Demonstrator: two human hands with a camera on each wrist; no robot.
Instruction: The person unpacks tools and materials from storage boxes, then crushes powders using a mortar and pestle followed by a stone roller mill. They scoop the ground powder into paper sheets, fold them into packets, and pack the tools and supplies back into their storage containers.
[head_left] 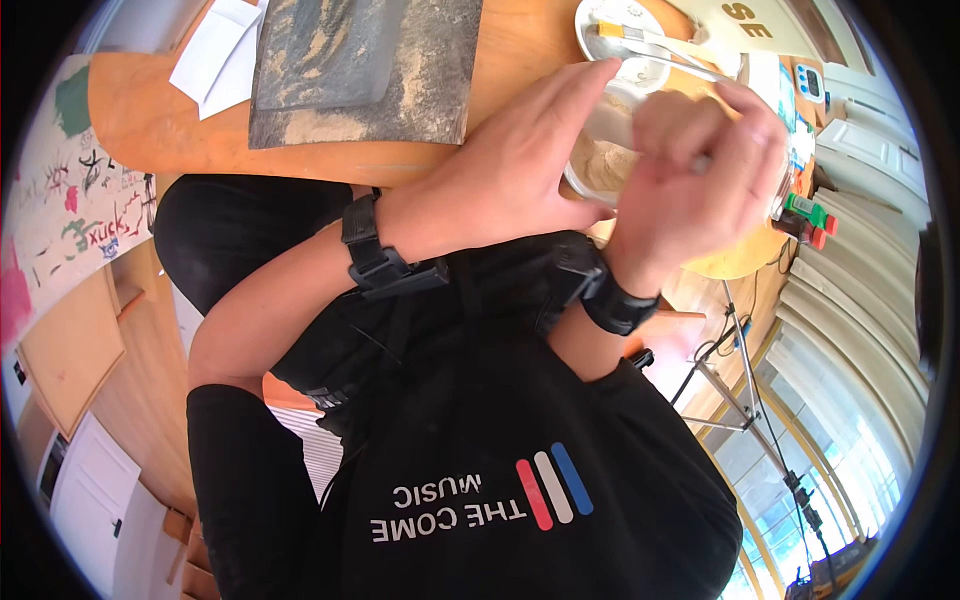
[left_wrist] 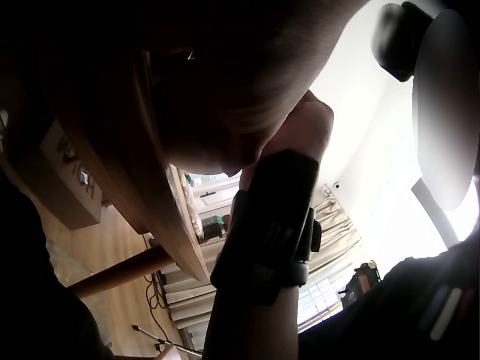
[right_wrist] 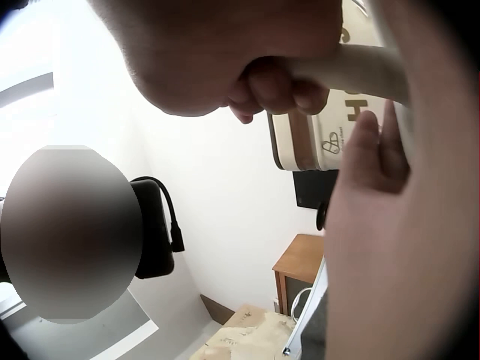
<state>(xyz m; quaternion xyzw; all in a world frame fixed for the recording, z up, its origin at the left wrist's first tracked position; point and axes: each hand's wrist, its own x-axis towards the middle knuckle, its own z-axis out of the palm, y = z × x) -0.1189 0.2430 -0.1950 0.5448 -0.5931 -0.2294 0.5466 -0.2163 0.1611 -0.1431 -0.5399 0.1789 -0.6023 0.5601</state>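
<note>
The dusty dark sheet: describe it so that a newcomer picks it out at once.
Find the orange-brown wooden table across the top of the head view. On its left part, beside some white papers, lies the broad, straight-edged dark sheet. Unlike the plain papers, it is dark grey and streaked with tan powder.

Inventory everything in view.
Table: 1, orange, top
Powdery sheet: 1, grey, table left
Papers: 2+, white, beside sheet
Dish: 1+, white, table right
Brush: 1, tan, on dish
Powder tub: 1, white, near hands
Lettered box: 1, cream, upper right
Bottles: count unclear, red/green, right
Tripod: 1, grey, lower right
Curtains: count unclear, cream, right
Scribbled surface: 1, white, left
Handle: 1, pale, right fist
Wrist devices: 2, black, wrists
Shirt: 1, black, torso
Left hand: 1, bare, by tub
Right hand: 1, bare, gripping handle
</note>
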